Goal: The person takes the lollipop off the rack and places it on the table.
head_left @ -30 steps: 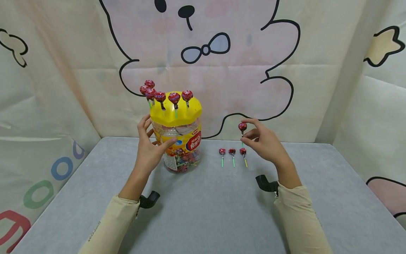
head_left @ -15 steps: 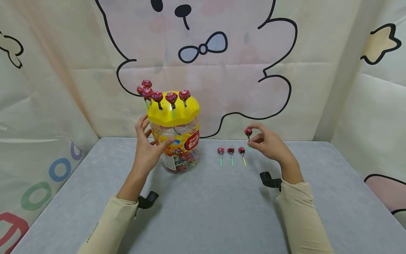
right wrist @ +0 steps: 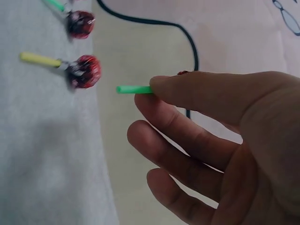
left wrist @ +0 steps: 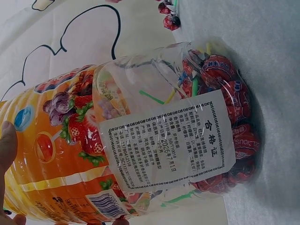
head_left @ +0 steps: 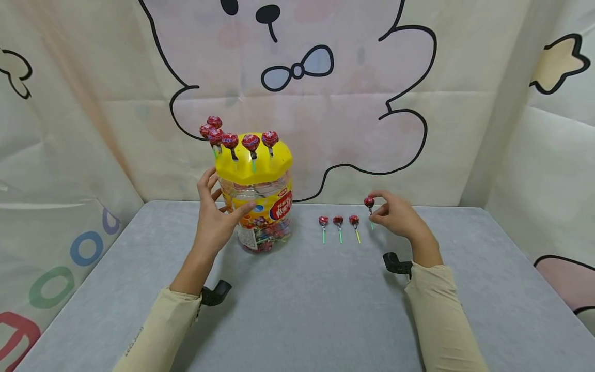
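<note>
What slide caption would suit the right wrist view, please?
The right hand pinches a green stick; one yellow-stick lollipop and one green-stick lollipop lie on the grey table.

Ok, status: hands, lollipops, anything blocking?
Left hand grips jar. Right hand pinches lollipop above table. Three lollipops lie in row alongside. Nothing visibly blocking right hand.

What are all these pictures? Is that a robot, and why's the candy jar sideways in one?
No robot, just a person's left hand and right hand. A head camera takes the wide picture; a camera on each wrist takes the close ones. The left wrist's view is turned, so the candy jar looks sideways. Really, its yellow lid is on top. The left hand holds the jar; the right hand pinches a red-wrapped lollipop by its green stick. Three more lollipops lie on the table.
</note>
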Demonstrator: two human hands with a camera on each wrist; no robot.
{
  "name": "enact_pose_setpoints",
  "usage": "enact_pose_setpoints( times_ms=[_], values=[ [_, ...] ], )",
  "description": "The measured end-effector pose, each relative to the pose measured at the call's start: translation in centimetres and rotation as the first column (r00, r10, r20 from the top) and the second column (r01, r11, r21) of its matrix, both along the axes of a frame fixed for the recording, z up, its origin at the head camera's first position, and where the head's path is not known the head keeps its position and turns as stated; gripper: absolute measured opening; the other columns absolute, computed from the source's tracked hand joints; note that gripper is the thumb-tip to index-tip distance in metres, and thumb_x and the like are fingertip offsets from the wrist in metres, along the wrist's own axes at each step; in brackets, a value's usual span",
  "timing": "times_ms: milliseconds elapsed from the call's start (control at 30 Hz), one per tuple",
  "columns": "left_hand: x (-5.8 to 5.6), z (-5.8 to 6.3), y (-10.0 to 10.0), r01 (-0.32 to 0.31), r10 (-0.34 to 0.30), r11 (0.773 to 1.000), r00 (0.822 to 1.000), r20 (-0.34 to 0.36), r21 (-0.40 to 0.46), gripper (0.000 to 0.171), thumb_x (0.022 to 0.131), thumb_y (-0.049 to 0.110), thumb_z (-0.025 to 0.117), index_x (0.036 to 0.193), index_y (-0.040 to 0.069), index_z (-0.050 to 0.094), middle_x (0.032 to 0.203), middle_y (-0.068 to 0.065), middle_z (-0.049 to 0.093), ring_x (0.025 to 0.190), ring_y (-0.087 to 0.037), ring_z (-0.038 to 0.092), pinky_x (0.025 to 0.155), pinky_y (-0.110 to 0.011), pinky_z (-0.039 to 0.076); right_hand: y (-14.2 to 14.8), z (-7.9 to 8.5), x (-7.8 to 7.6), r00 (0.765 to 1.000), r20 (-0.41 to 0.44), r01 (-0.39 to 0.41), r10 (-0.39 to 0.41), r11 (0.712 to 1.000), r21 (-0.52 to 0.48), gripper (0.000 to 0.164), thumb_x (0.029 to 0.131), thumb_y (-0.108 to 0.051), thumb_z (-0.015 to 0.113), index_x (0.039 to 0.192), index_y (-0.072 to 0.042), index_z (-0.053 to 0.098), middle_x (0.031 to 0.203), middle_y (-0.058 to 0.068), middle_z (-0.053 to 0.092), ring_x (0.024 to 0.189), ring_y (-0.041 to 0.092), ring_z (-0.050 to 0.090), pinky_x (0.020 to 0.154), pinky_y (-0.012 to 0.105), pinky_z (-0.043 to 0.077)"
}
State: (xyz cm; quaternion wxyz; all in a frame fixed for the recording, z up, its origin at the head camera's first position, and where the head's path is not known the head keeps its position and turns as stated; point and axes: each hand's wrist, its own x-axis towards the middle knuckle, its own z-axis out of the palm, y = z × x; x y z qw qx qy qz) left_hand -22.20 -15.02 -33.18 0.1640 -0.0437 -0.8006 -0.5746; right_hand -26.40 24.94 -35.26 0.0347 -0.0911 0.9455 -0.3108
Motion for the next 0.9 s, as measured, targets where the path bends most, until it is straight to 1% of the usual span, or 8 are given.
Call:
enact_pose_setpoints(
  times_ms=[133, 233, 367, 467, 600, 767, 900],
  values=[
    [0.0, 0.1, 0.0, -0.001, 0.001, 1.0, 1.0, 0.004, -0.003, 0.097, 0.086, 0.03, 0.078, 0.152, 0.042, 0.008, 0.164, -0.001, 0.016, 0.145, -0.033, 0.03, 0.111, -0.062, 0.038, 0.3, -1.0, -0.4, 1.0, 0.024, -0.017, 0.017, 1.0, 0.001, 0.056, 0.093, -0.012, 0.069, 0.143, -0.006, 0.044, 0.102, 0.017, 0.073, 0.092, 0.026, 0.066, 0.074, 0.034, 0.05],
    [0.1, 0.1, 0.0, 0.002, -0.002, 1.0, 1.0, -0.004, -0.003, 0.096, 0.086, 0.03, 0.078, 0.152, 0.042, 0.008, 0.163, -0.002, 0.016, 0.145, -0.033, 0.03, 0.111, -0.062, 0.038, 0.4, -1.4, -0.6, 0.998, 0.054, -0.023, 0.023, 1.0, 0.004, 0.055, 0.094, -0.013, 0.068, 0.143, -0.005, 0.044, 0.103, 0.017, 0.073, 0.091, 0.026, 0.066, 0.07, 0.031, 0.048],
    [0.1, 0.0, 0.0, 0.002, -0.002, 1.0, 1.0, -0.019, -0.003, 0.095, 0.087, 0.029, 0.078, 0.152, 0.041, 0.009, 0.163, -0.003, 0.017, 0.144, -0.034, 0.031, 0.111, -0.063, 0.038, 0.7, -1.8, -0.8, 0.996, 0.085, -0.008, 0.005, 1.0, 0.029, 0.054, 0.094, -0.015, 0.067, 0.143, -0.007, 0.044, 0.106, 0.018, 0.072, 0.091, 0.026, 0.064, 0.068, 0.031, 0.047],
    [0.0, -0.1, 0.2, 0.013, -0.013, 1.0, 1.0, -0.013, 0.0, 0.095, 0.087, 0.029, 0.077, 0.152, 0.041, 0.01, 0.163, -0.003, 0.017, 0.144, -0.034, 0.03, 0.111, -0.063, 0.038, 0.9, -2.2, -0.7, 0.995, 0.102, 0.01, -0.015, 0.999, 0.05, 0.055, 0.093, -0.016, 0.067, 0.143, -0.008, 0.045, 0.108, 0.017, 0.072, 0.091, 0.026, 0.063, 0.069, 0.031, 0.046],
    [0.0, -0.1, 0.4, 0.027, -0.027, 1.0, 1.0, 0.0, -0.001, 0.095, 0.087, 0.031, 0.077, 0.152, 0.041, 0.009, 0.163, -0.002, 0.017, 0.144, -0.034, 0.03, 0.111, -0.062, 0.038, 1.3, -2.5, -0.6, 0.993, 0.117, 0.023, -0.031, 0.997, 0.07, 0.055, 0.093, -0.017, 0.067, 0.143, -0.009, 0.046, 0.108, 0.015, 0.072, 0.091, 0.026, 0.062, 0.069, 0.031, 0.046],
    [0.0, 0.0, 0.1, 0.007, -0.007, 1.0, 1.0, -0.008, -0.005, 0.095, 0.087, 0.03, 0.077, 0.152, 0.041, 0.009, 0.163, -0.001, 0.018, 0.144, -0.033, 0.03, 0.11, -0.063, 0.038, 1.2, -2.6, -0.9, 0.991, 0.127, 0.026, -0.036, 0.997, 0.074, 0.055, 0.091, -0.016, 0.067, 0.142, -0.01, 0.047, 0.105, 0.014, 0.071, 0.085, 0.024, 0.059, 0.067, 0.03, 0.045],
    [0.0, 0.0, -0.1, 0.009, -0.009, 1.0, 1.0, -0.005, -0.003, 0.097, 0.086, 0.028, 0.078, 0.152, 0.04, 0.008, 0.163, -0.001, 0.016, 0.145, -0.033, 0.029, 0.11, -0.063, 0.039, 1.1, -2.6, -1.1, 0.99, 0.133, 0.028, -0.04, 0.996, 0.09, 0.055, 0.09, -0.015, 0.07, 0.14, -0.009, 0.049, 0.1, 0.013, 0.07, 0.081, 0.022, 0.056, 0.064, 0.029, 0.043]
  ],
)
